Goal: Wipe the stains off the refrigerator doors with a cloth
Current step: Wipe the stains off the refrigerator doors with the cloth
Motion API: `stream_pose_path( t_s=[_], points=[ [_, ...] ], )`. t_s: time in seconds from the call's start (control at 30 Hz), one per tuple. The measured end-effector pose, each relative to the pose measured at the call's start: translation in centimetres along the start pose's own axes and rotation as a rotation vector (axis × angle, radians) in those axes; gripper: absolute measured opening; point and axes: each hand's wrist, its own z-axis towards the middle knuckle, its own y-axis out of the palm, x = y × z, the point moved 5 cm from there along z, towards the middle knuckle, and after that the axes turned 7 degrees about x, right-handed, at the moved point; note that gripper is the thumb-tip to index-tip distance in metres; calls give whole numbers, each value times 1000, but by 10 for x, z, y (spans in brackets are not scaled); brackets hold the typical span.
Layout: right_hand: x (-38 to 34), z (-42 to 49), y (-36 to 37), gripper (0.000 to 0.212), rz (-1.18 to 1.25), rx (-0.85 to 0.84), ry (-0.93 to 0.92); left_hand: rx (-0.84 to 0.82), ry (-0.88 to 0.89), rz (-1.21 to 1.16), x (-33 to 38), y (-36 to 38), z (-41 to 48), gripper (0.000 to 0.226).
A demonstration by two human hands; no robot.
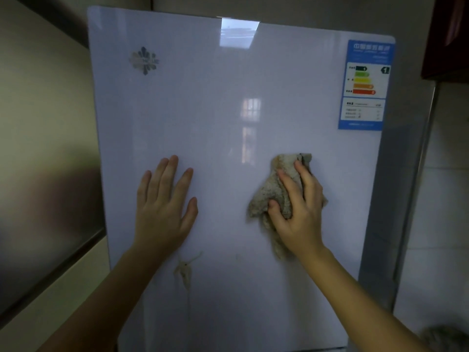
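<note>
White refrigerator door (203,102), right hand (302,212) gripping cloth (266,194)

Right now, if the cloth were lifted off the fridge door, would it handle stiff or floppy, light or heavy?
Probably floppy: the cloth bunches in folds under the right hand, and a loose end hangs below the palm. Likely light, since one hand pins it against the refrigerator door. Its nubbly weave should resist slipping from a grip.

Home kitchen: fridge (228,148) w/ energy label (365,85), tiled wall (441,174), cabinet (449,34)
</note>
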Motion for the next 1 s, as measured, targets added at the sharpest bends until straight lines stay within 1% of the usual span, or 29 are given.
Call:
stream_pose_path(
  t_s=[0.13, 0.17, 0.27, 0.3, 0.33, 0.4, 0.5, 0.57, 0.63, 0.73, 0.77, 0.83, 0.93, 1.0],
  points=[
    [-29, 4, 18, 57, 20, -70, -127, -18, 1, -5, 1, -1, 1, 60],
    [-39, 4, 24, 56, 36, -103, -198, -20, 0, -13, 0, -3, 0, 61],
    [-64, 0, 41, 51, 87, -233, -512, -12, -50, -8, -19, -16, -8, 62],
    [-66, 2, 43, 50, 93, -264, -578, -7, -70, 5, -28, -21, -13, 62],
    [-66, 6, 43, 50, 94, -276, -608, -5, -80, 21, -38, -26, -19, 61],
    [-66, 18, 44, 49, 95, -240, -585, -19, -77, 50, -54, -31, -32, 59],
    [-78, 41, 53, 51, 106, -143, -419, -46, -39, 39, -65, -30, -48, 58],
    [-94, 57, 64, 52, 122, -123, -358, -43, -20, 26, -68, -30, -50, 57],
    [-114, 64, 76, 52, 155, -157, -413, -33, -21, 12, -70, -31, -51, 56],
    [-134, 51, 87, 51, 164, -246, -592, -43, -39, -23, -71, -31, -53, 58],
    [-134, 44, 87, 51, 158, -252, -621, -52, -45, -33, -71, -31, -55, 59],
    [-125, 28, 82, 49, 156, -217, -594, -59, -57, -46, -72, -31, -57, 59],
    [-106, 0, 73, 50, 136, -154, -435, -51, -63, -47, -72, -32, -57, 57],
    [-106, -18, 74, 51, 126, -155, -405, -45, -68, -54, -70, -32, -57, 57]
  ],
)
